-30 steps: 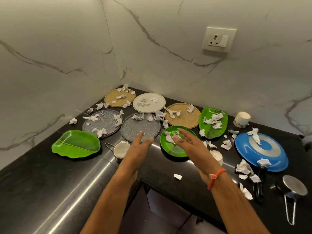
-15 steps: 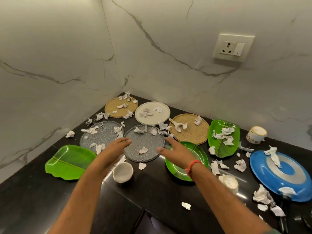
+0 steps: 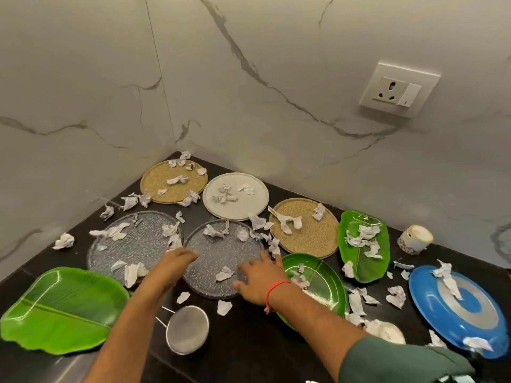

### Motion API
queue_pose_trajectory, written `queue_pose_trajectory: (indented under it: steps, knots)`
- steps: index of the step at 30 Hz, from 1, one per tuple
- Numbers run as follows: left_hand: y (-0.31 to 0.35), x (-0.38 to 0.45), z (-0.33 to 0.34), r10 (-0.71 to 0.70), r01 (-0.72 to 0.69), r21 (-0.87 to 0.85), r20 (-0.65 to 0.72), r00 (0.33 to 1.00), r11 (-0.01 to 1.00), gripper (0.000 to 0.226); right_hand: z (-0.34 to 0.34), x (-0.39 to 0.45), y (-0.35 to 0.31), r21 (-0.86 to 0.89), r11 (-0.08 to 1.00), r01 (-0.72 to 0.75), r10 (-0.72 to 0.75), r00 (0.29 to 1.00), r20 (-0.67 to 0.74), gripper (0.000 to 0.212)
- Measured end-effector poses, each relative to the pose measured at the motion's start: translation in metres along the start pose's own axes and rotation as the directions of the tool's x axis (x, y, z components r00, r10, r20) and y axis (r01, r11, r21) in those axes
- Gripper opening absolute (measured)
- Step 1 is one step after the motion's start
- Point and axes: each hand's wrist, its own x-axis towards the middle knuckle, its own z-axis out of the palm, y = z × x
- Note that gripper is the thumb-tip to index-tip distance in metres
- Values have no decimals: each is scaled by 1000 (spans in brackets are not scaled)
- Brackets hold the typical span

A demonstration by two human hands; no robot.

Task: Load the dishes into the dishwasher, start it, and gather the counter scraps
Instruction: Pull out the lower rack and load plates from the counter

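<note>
Plates crowd the black surface [image 3: 249,341]: two speckled grey plates, the left [image 3: 132,244] and the centre one [image 3: 218,255]; two woven tan ones [image 3: 168,183] [image 3: 307,233]; one white plate [image 3: 235,197]; one round green plate [image 3: 323,283]; two green leaf-shaped plates [image 3: 58,310] [image 3: 365,244]; one blue plate [image 3: 470,313]. One steel strainer [image 3: 188,334] lies near the front, one small cup [image 3: 414,239] at the right by the wall. Crumpled paper scraps [image 3: 225,273], too many to count, lie on plates and surface. The left hand [image 3: 177,258], fingers curled down, rests at the centre grey plate's left rim; whether it grips anything is unclear. The right hand [image 3: 258,277], fingers spread and straight, lies over that plate's right edge.
</note>
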Motion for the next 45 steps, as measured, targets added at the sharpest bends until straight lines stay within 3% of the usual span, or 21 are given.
queue_pose_trajectory:
  steps: [8,15,18,20,23,26,29,33,35,38,42,45]
  knots:
    - [-8,17,1,-47,36,-139,-74,996,990,32,11,-5,4,-71,997,38,-41,998,-43,56]
    - [-14,22,6,-49,1,-214,-219,975,977,61,12,-11,13,-32,996,83,-84,996,-42,57]
    - [-9,23,3,-15,-39,-253,-207,978,967,70,11,-13,15,3,994,113,-112,992,-50,57]
    - [-5,21,1,13,-56,-270,-157,988,961,59,9,-15,14,28,992,121,-118,990,-77,58]
    - [11,6,1,104,-143,-243,-166,981,959,13,6,-20,10,70,989,133,-123,984,-131,59]
    - [25,-10,0,225,-274,-232,-217,950,933,9,8,-28,6,146,980,133,-102,974,-201,61]
    - [38,-25,-6,379,-423,-109,-285,880,900,12,10,-35,7,232,969,90,-19,956,-293,64]
    - [55,-43,-13,692,-582,379,-335,639,720,14,5,-41,10,292,955,40,72,929,-364,64]
    - [61,-46,-14,775,-596,500,-333,537,628,14,2,-45,10,328,944,33,100,920,-380,64]
    - [63,-48,-10,818,-614,543,-334,467,572,12,-2,-50,9,379,925,35,133,903,-407,63]
    - [62,-53,3,837,-634,546,-344,426,547,19,-8,-60,9,459,887,41,190,875,-445,60]
    - [65,-61,17,880,-644,600,-319,352,475,30,-12,-71,14,485,874,40,217,860,-462,60]
